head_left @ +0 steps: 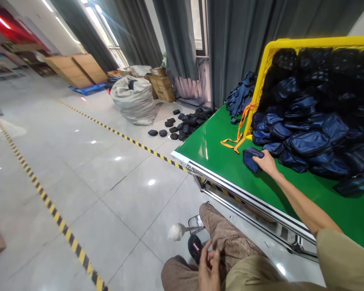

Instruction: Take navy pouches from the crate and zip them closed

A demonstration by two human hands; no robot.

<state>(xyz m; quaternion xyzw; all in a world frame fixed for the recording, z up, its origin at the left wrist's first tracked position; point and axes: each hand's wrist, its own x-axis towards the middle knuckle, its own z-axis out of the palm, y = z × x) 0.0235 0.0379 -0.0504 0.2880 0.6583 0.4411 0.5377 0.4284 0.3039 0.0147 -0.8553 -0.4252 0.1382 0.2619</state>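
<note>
My right hand is closed on one end of a small dark-blue zip pouch, held at the green tabletop. Just beyond that hand, a heap of similar blue pouches spills from a yellow plastic crate tipped on its side. An orange strap hangs from the crate's edge onto the table. Down by my lap, my left hand has its fingers curled in, and I see nothing in them.
Flat blue fabric pieces lie behind the crate. Several pouches are scattered on the floor past the table's far end, near a large white sack and cartons. Yellow-black tape marks the floor; a metal rail edges the table.
</note>
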